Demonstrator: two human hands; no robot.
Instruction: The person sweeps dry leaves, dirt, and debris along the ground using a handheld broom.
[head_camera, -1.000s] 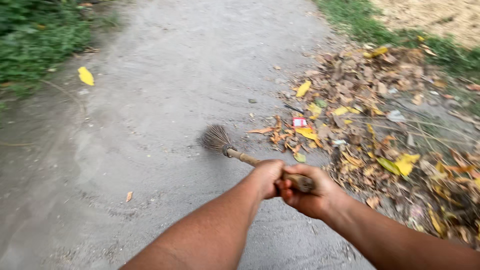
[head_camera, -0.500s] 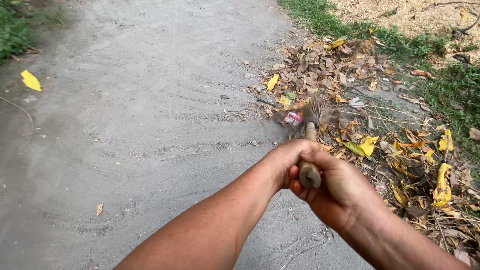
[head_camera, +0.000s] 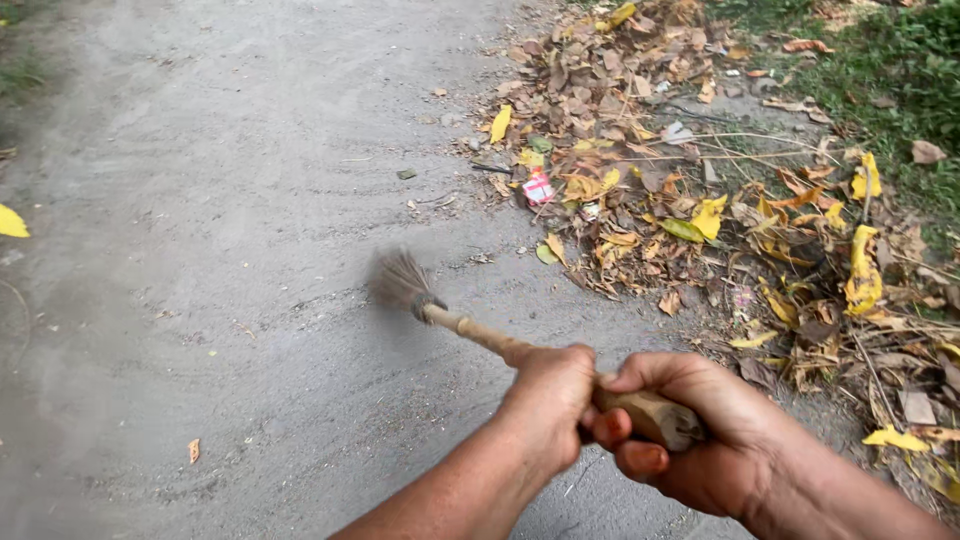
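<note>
Both hands hold one broom (head_camera: 470, 325). The left hand (head_camera: 548, 400) is wrapped tight around the wooden stick near the bottom middle of the frame, and the right hand (head_camera: 695, 432) is wrapped tight around the thick end of the stick just beside it, at the lower right. The two hands touch each other. The stick slants up and to the left from the hands. The broom's brush end (head_camera: 398, 278) is a small bunch of grey bristles near the middle of the frame, and it looks blurry. It sits low over the grey dirt path (head_camera: 230, 200), well apart from the leaves. A big pile of dry brown and yellow leaves (head_camera: 700, 180) fills the upper right and right side of the frame, along the edge of the path. A small red and white wrapper (head_camera: 538, 187) lies at the left edge of that pile. Green grass (head_camera: 890, 60) grows past the pile in the upper right corner. One yellow leaf (head_camera: 12, 221) lies at the far left edge, and a tiny orange leaf (head_camera: 193, 450) lies at the lower left. The left and middle of the path are wide and open.
</note>
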